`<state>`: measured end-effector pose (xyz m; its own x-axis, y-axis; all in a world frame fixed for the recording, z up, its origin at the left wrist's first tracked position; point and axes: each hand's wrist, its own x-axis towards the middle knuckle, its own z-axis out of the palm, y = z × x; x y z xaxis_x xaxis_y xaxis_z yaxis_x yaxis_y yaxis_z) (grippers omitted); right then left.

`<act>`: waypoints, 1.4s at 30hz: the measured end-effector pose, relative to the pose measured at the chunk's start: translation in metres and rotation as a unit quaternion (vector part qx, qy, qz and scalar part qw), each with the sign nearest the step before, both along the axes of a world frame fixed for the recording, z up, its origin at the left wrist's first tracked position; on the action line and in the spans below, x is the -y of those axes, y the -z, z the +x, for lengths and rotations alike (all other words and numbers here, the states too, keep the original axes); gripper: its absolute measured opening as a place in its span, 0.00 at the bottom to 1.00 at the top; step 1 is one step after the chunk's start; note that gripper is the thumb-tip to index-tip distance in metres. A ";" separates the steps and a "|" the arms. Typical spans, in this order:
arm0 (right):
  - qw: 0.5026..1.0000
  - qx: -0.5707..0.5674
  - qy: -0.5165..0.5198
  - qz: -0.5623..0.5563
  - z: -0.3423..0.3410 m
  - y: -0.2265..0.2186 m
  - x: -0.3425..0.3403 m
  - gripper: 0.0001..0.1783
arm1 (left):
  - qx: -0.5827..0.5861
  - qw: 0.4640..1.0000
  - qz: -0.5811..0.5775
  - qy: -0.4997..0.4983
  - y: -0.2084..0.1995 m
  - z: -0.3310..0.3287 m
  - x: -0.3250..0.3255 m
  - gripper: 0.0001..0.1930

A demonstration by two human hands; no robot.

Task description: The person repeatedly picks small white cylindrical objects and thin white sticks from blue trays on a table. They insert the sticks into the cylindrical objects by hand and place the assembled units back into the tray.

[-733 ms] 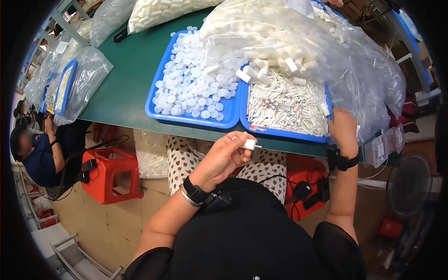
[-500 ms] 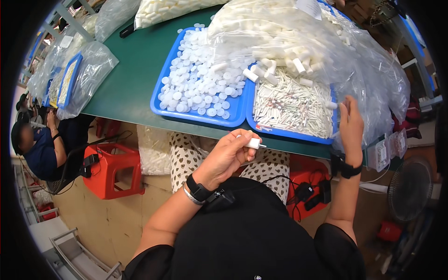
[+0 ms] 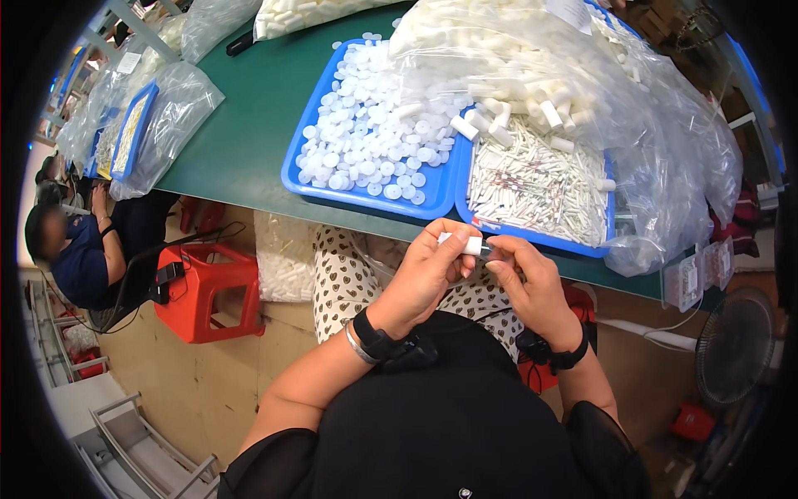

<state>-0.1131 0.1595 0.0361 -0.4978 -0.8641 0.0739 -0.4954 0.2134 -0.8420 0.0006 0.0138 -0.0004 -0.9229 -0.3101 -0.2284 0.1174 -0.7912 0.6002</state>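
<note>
My left hand pinches a small white cylinder between thumb and fingers, just in front of the table edge. Close against the cylinder's right end, my right hand has its thumb and index finger together; what they grip there is too small to make out. Beyond my hands, a blue tray holds many thin white sticks, some with reddish marks. Several loose white cylinders lie at its back, spilling from a clear plastic bag full of them.
Left of it, another blue tray is heaped with translucent white discs. Both trays rest on a green table. A red stool and a seated person are at left; a fan stands at right.
My right hand has come from the right edge of the stick tray to the cylinder in my left hand. The thin stem that stuck out of the cylinder is now mostly hidden by fingers.
</note>
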 end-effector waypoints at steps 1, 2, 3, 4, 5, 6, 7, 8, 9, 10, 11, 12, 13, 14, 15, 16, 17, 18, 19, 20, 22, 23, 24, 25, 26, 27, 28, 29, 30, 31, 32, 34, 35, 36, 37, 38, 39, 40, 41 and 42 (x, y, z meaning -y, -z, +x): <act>1.000 -0.016 0.004 -0.012 0.002 0.004 0.002 0.14 | 0.011 0.999 -0.042 -0.014 0.001 0.000 -0.003 0.09; 0.999 -0.031 0.009 -0.025 0.004 0.007 0.004 0.13 | 0.023 0.996 -0.084 -0.028 0.003 -0.001 -0.007 0.09; 0.998 -0.047 0.014 -0.037 0.005 0.009 0.006 0.13 | 0.034 0.991 -0.125 -0.041 0.004 -0.001 -0.009 0.09; 0.998 -0.048 0.015 -0.041 0.006 0.010 0.007 0.12 | 0.037 0.983 -0.171 -0.048 0.005 0.000 -0.010 0.09; 0.998 -0.049 0.016 -0.045 0.006 0.011 0.009 0.12 | 0.040 0.974 -0.217 -0.054 0.006 0.001 -0.011 0.08; 0.997 -0.050 0.017 -0.050 0.006 0.012 0.010 0.11 | 0.043 0.962 -0.263 -0.060 0.007 0.002 -0.011 0.08; 0.996 -0.068 0.002 -0.057 0.005 0.013 0.010 0.11 | 0.036 0.954 -0.295 -0.045 0.008 0.005 -0.010 0.06; 0.994 -0.086 -0.014 -0.063 0.002 0.013 0.010 0.11 | 0.034 0.958 -0.284 -0.034 0.009 0.006 -0.009 0.06; 0.992 -0.103 -0.031 -0.070 0.001 0.014 0.011 0.11 | 0.033 0.962 -0.272 -0.025 0.012 0.007 -0.008 0.06; 0.990 -0.113 -0.053 -0.066 0.002 0.013 0.012 0.11 | 0.032 0.965 -0.260 -0.016 0.016 0.009 -0.008 0.05; 0.988 -0.122 -0.074 -0.062 0.002 0.011 0.013 0.11 | -0.006 0.969 -0.245 -0.029 0.026 0.008 -0.012 0.06; 0.985 -0.130 -0.093 -0.058 0.003 0.011 0.013 0.11 | -0.030 0.968 -0.247 -0.027 0.017 0.006 -0.016 0.12; 0.983 -0.123 -0.101 -0.092 0.004 0.012 0.018 0.10 | -0.031 0.978 -0.204 0.000 0.009 0.006 -0.019 0.16; 0.985 -0.105 -0.098 -0.092 0.006 0.016 0.019 0.10 | -0.031 0.986 -0.161 0.027 0.004 0.007 -0.020 0.20; 0.987 -0.089 -0.096 -0.092 0.007 0.020 0.020 0.09 | -0.040 0.983 -0.178 0.034 0.007 0.008 -0.019 0.21; 0.989 -0.072 -0.094 -0.092 0.008 0.023 0.020 0.09 | -0.048 0.979 -0.194 0.041 0.011 0.007 -0.016 0.23; 0.989 -0.064 -0.091 -0.098 0.010 0.025 0.021 0.08 | -0.056 0.975 -0.210 0.048 0.013 0.006 -0.014 0.24; 0.989 -0.054 -0.089 -0.105 0.012 0.026 0.023 0.07 | -0.053 0.974 -0.215 0.047 0.014 0.006 -0.013 0.24; 0.989 -0.045 -0.087 -0.113 0.013 0.027 0.024 0.07 | -0.051 0.973 -0.221 0.046 0.014 0.006 -0.013 0.23; 0.990 -0.057 -0.084 -0.101 0.014 0.028 0.026 0.07 | -0.049 0.972 -0.226 0.046 0.014 0.006 -0.012 0.23; 0.991 -0.082 -0.073 -0.075 0.015 0.028 0.028 0.08 | -0.014 0.995 -0.087 0.041 0.012 0.004 -0.010 0.24; 0.990 -0.097 -0.062 -0.077 0.016 0.028 0.029 0.10 | 0.003 0.999 -0.016 0.039 0.011 0.003 -0.008 0.25; 0.989 -0.112 -0.051 -0.079 0.017 0.027 0.031 0.12 | -0.009 0.999 0.034 0.041 0.012 0.002 -0.006 0.25; 0.988 -0.127 -0.039 -0.082 0.017 0.027 0.032 0.15 | -0.021 0.995 0.084 0.043 0.014 0.001 -0.004 0.26; 0.986 -0.143 -0.028 -0.084 0.017 0.027 0.034 0.17 | -0.033 0.989 0.134 0.045 0.018 0.002 -0.002 0.27; 0.971 -0.204 -0.026 -0.122 0.012 0.031 0.037 0.17 | -0.053 0.983 0.161 0.066 0.022 0.003 0.001 0.28; 0.969 -0.218 -0.040 -0.108 0.008 0.033 0.035 0.16 | -0.060 0.980 0.174 0.068 0.023 0.004 0.000 0.28; 0.967 -0.233 -0.054 -0.094 0.004 0.034 0.033 0.15 | -0.067 0.977 0.188 0.070 0.024 0.004 0.000 0.28; 0.963 -0.247 -0.068 -0.082 0.001 0.034 0.032 0.14 | -0.075 0.974 0.201 0.072 0.023 0.004 0.001 0.27; 0.962 -0.248 -0.072 -0.092 0.002 0.034 0.033 0.13 | -0.073 0.969 0.227 0.062 0.022 0.005 -0.001 0.26; 0.960 -0.250 -0.076 -0.103 0.004 0.034 0.034 0.12 | -0.071 0.964 0.252 0.053 0.019 0.007 -0.006 0.25; 0.959 -0.250 -0.080 -0.103 0.010 0.033 0.035 0.11 | -0.071 0.953 0.293 0.032 0.019 0.012 -0.011 0.22; 0.960 -0.250 -0.080 -0.094 0.013 0.031 0.036 0.10 | -0.073 0.948 0.308 0.022 0.021 0.013 -0.013 0.21; 0.961 -0.250 -0.079 -0.084 0.017 0.031 0.036 0.10 | -0.076 0.944 0.322 0.013 0.021 0.014 -0.014 0.20; 0.965 -0.241 -0.058 -0.085 0.020 0.032 0.037 0.10 | -0.086 0.944 0.318 0.013 0.021 0.013 -0.015 0.20; 0.968 -0.231 -0.036 -0.086 0.025 0.034 0.039 0.10 | -0.095 0.944 0.315 0.014 0.019 0.013 -0.016 0.21; 0.971 -0.222 -0.015 -0.087 0.028 0.036 0.042 0.09 | -0.106 0.944 0.311 0.015 0.018 0.011 -0.016 0.22; 0.973 -0.217 0.002 -0.078 0.032 0.037 0.044 0.09 | -0.097 0.952 0.289 0.011 0.018 0.009 -0.015 0.23; 0.974 -0.212 0.019 -0.070 0.035 0.039 0.046 0.09 | -0.087 0.960 0.267 0.006 0.019 0.007 -0.015 0.25; 0.976 -0.207 0.035 -0.062 0.037 0.039 0.047 0.10 | -0.077 0.967 0.244 0.000 0.019 0.007 -0.014 0.26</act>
